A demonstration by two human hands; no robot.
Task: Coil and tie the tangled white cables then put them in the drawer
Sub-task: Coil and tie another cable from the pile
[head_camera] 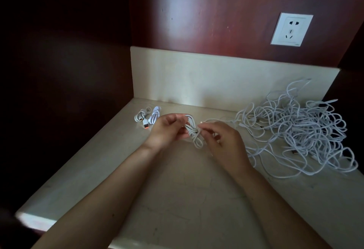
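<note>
Two hands meet mid-frame: left hand (pixel 167 130) grips a coiled cable (pixel 194 131), right hand (pixel 222 140) pinches its wrap. The tangle (pixel 295 128) lies right; tied coils (pixel 147 116) lie left of centre.

One head-worn wide-angle camera is looking forward and down, close over the countertop (pixel 177 199), facing the back wall (pixel 216 12). Forearms are entering from the bottom edge, with left hand (pixel 167 130) and right hand (pixel 224 140) holding the cable coil (pixel 194 130) mid-frame.
</note>
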